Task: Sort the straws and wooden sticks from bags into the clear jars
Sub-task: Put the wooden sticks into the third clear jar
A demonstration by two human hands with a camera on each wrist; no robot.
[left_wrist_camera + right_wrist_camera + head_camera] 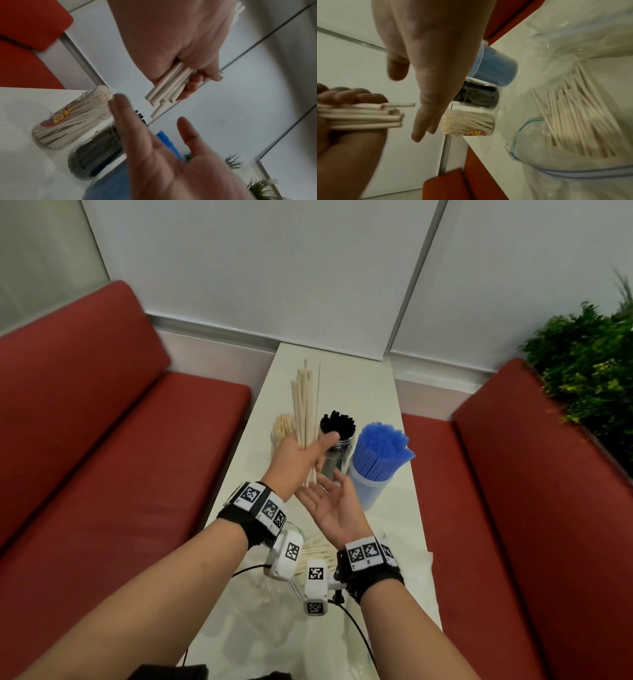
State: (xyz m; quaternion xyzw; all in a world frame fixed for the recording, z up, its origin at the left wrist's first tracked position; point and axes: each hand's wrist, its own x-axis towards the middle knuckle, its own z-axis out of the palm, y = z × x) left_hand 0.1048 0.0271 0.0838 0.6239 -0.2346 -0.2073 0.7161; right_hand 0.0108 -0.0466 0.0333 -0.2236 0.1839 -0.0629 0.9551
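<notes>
My left hand grips a bundle of long wooden sticks upright above the jars; thumb and fingers wrap its lower part. My right hand is open, palm up, just below the bundle's lower ends and apart from them. Behind stand three clear jars: one with short wooden sticks, one with black straws, one with blue straws. A clear zip bag with pale sticks lies on the table near me.
The narrow white table runs between two red benches toward a white wall. A green plant stands at the right. Crumpled clear bags cover the table's near end under my wrists.
</notes>
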